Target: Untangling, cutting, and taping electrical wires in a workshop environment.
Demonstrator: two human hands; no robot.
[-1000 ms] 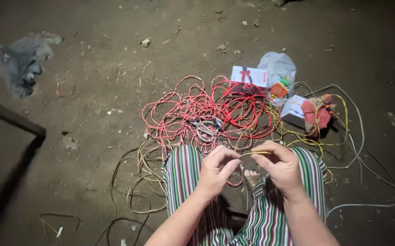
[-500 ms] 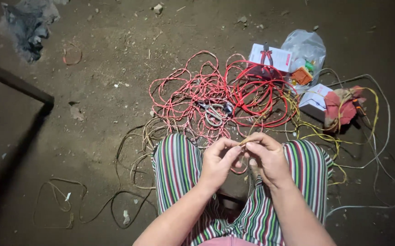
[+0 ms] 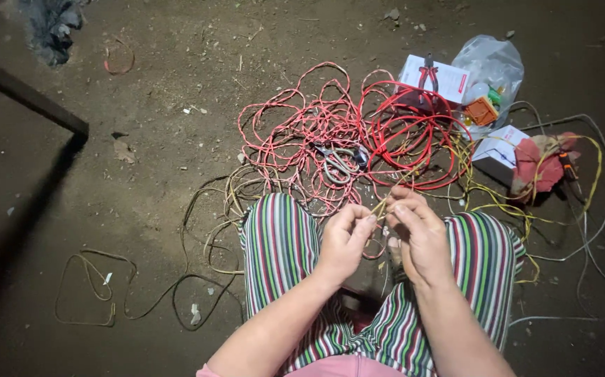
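My left hand point(image 3: 345, 239) and my right hand point(image 3: 418, 234) meet between my knees, both pinching the end of a thin yellow wire point(image 3: 381, 205). That wire runs up and right toward a yellow tangle point(image 3: 492, 199). I sit on a dirt floor in striped trousers point(image 3: 279, 245). Just beyond my hands lies a big pile of red wire point(image 3: 348, 132), with scissors point(image 3: 341, 159) resting in it.
White box point(image 3: 442, 75) with red-handled pliers point(image 3: 427, 70) on it, plastic bag point(image 3: 492, 64), orange part point(image 3: 482, 111), second white box point(image 3: 496, 151) under a red cloth point(image 3: 538, 165). Dark wire loops point(image 3: 96, 283) lie left. A dark bar point(image 3: 30, 96) crosses upper left.
The view has tilted down and left, so the pile sits higher in frame. My hands stay together on the yellow wire, fingers shifting slightly along it.
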